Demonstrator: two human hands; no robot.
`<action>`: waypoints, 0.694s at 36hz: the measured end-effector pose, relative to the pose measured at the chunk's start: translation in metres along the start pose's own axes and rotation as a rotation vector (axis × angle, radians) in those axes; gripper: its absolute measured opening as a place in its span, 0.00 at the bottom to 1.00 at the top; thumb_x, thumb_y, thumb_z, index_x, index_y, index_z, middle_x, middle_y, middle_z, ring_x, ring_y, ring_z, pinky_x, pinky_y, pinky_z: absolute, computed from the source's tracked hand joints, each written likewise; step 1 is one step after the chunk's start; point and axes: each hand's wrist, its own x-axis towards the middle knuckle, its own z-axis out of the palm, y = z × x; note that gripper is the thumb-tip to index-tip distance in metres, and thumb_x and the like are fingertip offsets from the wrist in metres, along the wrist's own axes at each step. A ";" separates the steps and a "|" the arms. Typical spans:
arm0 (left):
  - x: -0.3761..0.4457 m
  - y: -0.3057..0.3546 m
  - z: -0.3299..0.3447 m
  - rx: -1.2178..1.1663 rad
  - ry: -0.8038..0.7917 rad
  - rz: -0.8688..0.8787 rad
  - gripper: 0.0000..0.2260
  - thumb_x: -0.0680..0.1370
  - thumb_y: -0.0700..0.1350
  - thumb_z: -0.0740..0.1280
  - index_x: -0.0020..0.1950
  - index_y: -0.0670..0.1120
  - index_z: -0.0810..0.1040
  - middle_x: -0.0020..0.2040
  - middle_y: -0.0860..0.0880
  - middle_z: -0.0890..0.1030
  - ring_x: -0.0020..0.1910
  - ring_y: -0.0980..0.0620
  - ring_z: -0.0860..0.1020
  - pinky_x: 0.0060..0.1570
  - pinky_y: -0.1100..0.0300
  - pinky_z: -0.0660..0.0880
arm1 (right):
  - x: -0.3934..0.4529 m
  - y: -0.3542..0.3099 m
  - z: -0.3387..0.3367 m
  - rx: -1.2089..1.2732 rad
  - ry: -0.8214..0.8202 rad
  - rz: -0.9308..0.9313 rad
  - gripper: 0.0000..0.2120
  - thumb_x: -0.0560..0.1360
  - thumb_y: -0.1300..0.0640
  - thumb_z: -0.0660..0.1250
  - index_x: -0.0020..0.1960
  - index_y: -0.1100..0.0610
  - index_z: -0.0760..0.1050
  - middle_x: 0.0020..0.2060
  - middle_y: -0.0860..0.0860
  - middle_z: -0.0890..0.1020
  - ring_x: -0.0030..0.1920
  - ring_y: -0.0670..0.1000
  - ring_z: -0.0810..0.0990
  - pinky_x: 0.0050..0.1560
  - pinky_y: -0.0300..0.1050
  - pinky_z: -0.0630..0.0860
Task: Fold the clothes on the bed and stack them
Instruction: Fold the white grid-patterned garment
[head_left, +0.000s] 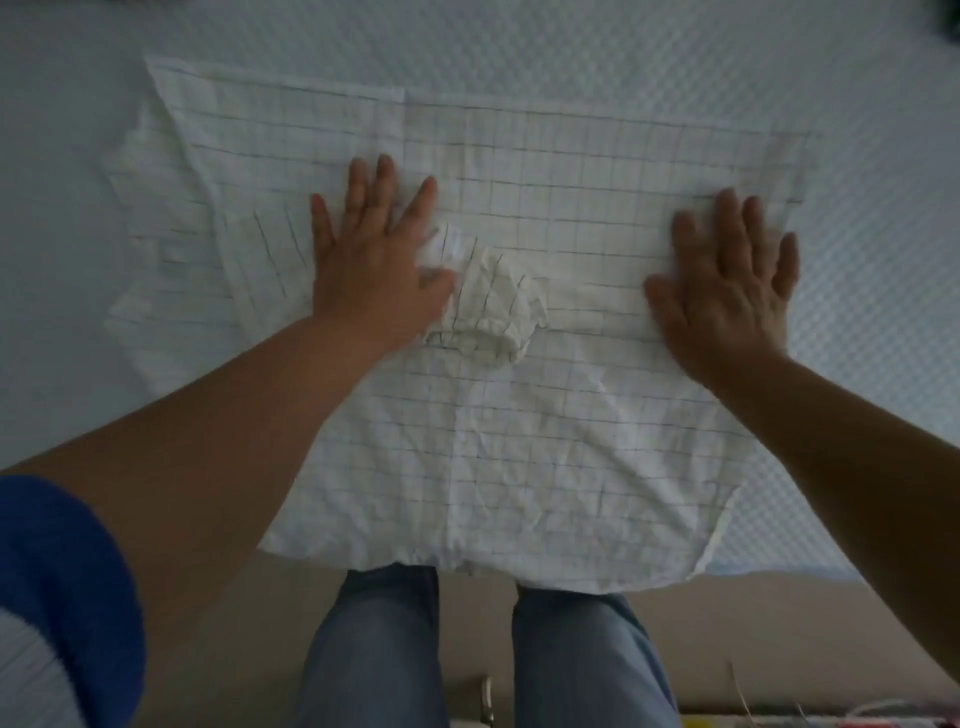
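Note:
A white shirt with a thin dark grid pattern (519, 457) lies spread on the bed (857, 104), partly folded, its near hem hanging slightly over the bed's front edge. A crumpled cuffed sleeve end (493, 312) lies bunched in the shirt's middle. My left hand (371, 260) presses flat on the shirt left of that sleeve, fingers straight and spread. My right hand (727, 275) presses flat on the shirt's right side, near its right edge. Neither hand grips anything.
The bed has a white textured cover that stretches away on all sides of the shirt. My legs in blue jeans (374, 649) stand against the bed's near edge. Beige floor (779, 639) shows below, with a striped rug (831, 719) at bottom right.

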 end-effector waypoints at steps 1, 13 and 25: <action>-0.016 -0.002 0.001 0.011 -0.020 -0.020 0.33 0.75 0.59 0.60 0.77 0.54 0.52 0.78 0.44 0.45 0.76 0.44 0.42 0.70 0.40 0.38 | -0.009 0.001 0.002 -0.013 -0.047 0.014 0.30 0.79 0.40 0.49 0.77 0.49 0.47 0.77 0.53 0.44 0.76 0.53 0.39 0.72 0.55 0.35; -0.182 -0.033 -0.003 -0.357 0.077 -0.395 0.16 0.75 0.40 0.65 0.62 0.43 0.77 0.70 0.40 0.69 0.71 0.41 0.63 0.69 0.52 0.58 | -0.107 -0.023 -0.019 0.161 -0.085 0.023 0.32 0.71 0.45 0.58 0.70 0.61 0.64 0.72 0.60 0.61 0.74 0.59 0.53 0.70 0.57 0.47; -0.243 -0.065 0.011 -0.595 0.602 -0.399 0.11 0.67 0.33 0.65 0.48 0.36 0.79 0.48 0.38 0.78 0.51 0.43 0.76 0.54 0.60 0.69 | -0.230 -0.108 0.053 0.364 -0.295 0.264 0.22 0.75 0.55 0.65 0.67 0.58 0.68 0.67 0.57 0.66 0.68 0.57 0.61 0.69 0.52 0.57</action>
